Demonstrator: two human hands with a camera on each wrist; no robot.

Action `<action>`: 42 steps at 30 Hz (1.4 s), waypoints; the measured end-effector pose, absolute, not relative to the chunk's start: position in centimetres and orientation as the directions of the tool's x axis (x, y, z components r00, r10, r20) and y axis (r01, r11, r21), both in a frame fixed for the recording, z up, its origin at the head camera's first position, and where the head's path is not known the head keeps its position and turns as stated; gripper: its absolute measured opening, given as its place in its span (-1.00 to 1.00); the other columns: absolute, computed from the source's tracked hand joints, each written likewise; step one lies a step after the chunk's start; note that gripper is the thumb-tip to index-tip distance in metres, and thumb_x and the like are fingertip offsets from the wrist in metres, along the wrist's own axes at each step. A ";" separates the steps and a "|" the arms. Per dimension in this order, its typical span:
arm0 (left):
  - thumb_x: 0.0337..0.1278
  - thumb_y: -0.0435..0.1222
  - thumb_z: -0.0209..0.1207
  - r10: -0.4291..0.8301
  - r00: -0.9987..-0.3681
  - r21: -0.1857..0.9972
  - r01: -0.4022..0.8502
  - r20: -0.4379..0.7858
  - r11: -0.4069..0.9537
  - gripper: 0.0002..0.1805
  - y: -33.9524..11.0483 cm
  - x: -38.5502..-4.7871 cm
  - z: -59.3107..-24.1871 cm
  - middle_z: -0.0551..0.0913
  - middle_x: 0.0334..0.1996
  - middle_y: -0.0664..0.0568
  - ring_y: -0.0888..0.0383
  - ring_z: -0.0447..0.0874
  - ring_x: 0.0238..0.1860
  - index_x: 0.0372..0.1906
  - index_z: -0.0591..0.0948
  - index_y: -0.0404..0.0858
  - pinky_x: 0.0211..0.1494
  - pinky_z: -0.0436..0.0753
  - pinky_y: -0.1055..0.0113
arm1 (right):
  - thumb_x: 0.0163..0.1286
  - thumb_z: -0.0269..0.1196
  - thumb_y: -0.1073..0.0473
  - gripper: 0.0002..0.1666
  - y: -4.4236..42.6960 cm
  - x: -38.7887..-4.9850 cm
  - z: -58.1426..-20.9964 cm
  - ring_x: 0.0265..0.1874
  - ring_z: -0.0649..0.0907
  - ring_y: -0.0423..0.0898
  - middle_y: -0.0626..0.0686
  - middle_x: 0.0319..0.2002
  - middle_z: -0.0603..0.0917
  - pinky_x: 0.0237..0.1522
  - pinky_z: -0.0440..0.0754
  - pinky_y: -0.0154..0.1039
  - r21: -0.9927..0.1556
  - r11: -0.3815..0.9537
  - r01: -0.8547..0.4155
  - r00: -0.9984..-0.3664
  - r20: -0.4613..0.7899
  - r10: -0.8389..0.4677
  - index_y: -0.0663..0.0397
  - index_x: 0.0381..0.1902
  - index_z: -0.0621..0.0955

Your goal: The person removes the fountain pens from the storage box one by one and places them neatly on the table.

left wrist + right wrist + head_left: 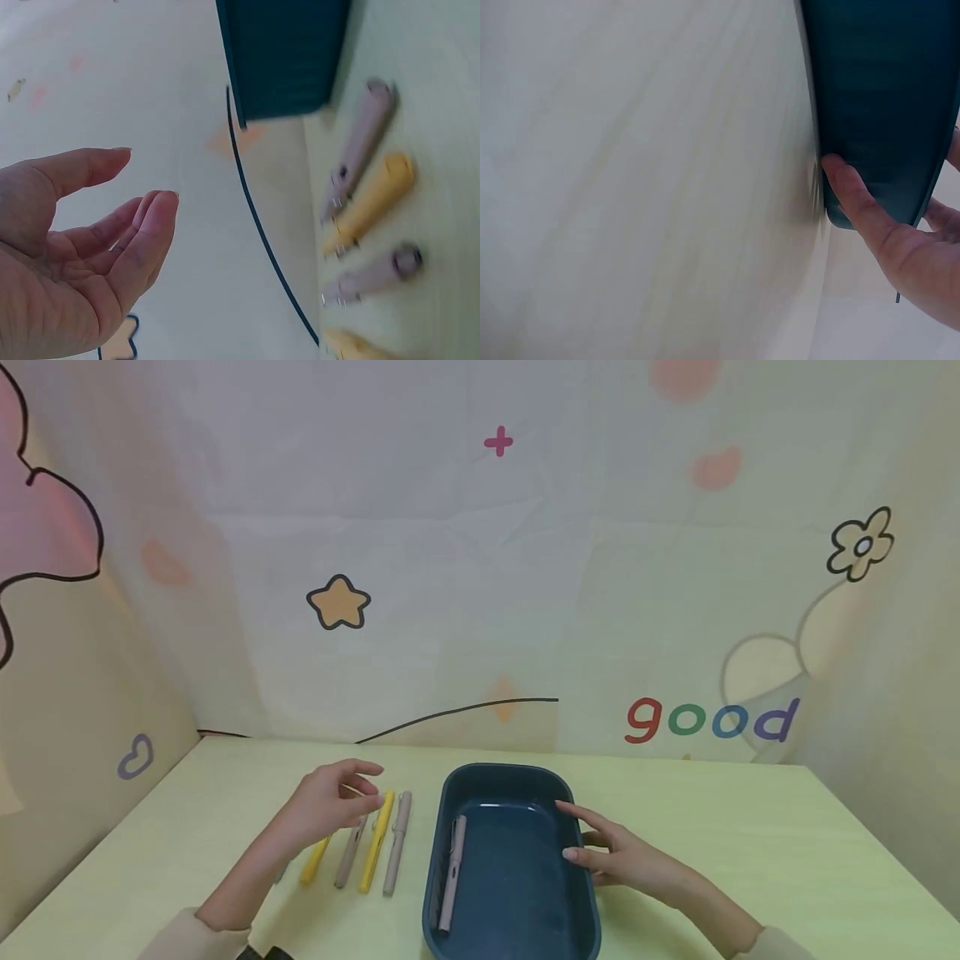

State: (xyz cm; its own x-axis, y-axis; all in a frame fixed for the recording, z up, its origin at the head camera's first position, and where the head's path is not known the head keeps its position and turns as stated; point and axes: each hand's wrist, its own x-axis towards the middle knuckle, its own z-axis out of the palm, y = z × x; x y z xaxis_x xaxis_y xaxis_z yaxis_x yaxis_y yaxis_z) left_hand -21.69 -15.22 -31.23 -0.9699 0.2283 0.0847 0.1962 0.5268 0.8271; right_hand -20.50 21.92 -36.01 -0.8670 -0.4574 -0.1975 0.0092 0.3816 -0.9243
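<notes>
My left hand point(333, 797) hovers over a row of capped pens, its fingers loosely bent and nothing between thumb and fingertips. Under and beside it lie a grey pen point(400, 843), a yellow pen point(377, 843), another grey pen point(350, 856) and another yellow pen point(315, 862), partly hidden by the hand. My right hand point(618, 856) holds the right side of a dark blue tray point(587, 893), with fingers at the rim; in the right wrist view one finger point(862, 202) presses the outer wall. Inside the tray, a grey pen point(452, 877) lies along the left wall.
The pale yellow-green table point(712, 827) runs back to a printed cloth backdrop point(450, 568). At the far left of the row, a bluish pen end point(282, 872) shows beside the left forearm. Something black point(266, 953) sits at the left sleeve's edge.
</notes>
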 end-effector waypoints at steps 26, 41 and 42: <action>0.01 -0.31 0.23 0.426 -0.902 0.639 0.365 0.064 0.677 -0.48 -5.3 -19.5 -31.6 0.65 -0.33 -0.20 0.01 0.63 -0.36 0.10 0.44 -0.48 -0.35 0.62 0.26 | 0.27 0.17 -0.02 -0.14 21.9 -20.4 -35.6 0.14 0.38 0.23 0.42 0.26 0.15 -0.09 0.58 -0.03 -0.923 0.385 -0.007 -0.871 -0.184 -0.456 -0.06 0.41 0.03; -0.08 -0.45 0.20 0.401 -0.903 0.104 0.418 0.153 0.902 -0.70 -1.6 -19.2 -33.3 0.17 -0.84 0.13 0.27 0.16 -0.79 -0.79 0.45 -0.22 -0.79 0.18 0.51 | 0.26 0.18 -0.02 -0.13 21.8 -20.4 -36.1 0.14 0.38 0.24 0.42 0.26 0.15 -0.09 0.57 -0.01 -0.930 0.368 -0.003 -0.868 -0.180 -0.462 -0.03 0.41 0.03; -0.09 -0.44 0.22 0.400 -0.906 0.086 0.413 0.137 0.907 -0.71 -1.4 -19.2 -33.5 0.19 -0.83 0.13 0.27 0.18 -0.78 -0.78 0.46 -0.22 -0.79 0.20 0.51 | 0.26 0.18 -0.03 -0.13 21.8 -20.4 -36.1 0.15 0.37 0.25 0.42 0.26 0.15 -0.08 0.57 -0.01 -0.930 0.369 -0.001 -0.869 -0.181 -0.460 -0.04 0.41 0.03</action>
State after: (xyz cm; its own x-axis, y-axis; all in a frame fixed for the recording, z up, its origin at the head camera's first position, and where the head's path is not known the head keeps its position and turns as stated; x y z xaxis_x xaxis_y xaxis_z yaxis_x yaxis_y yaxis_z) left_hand -19.20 -1.39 -33.49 -0.9064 0.3996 0.1368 0.4128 0.9067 0.0865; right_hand -20.36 21.82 -36.15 -0.8689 -0.4605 -0.1814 -0.0012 0.3685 -0.9296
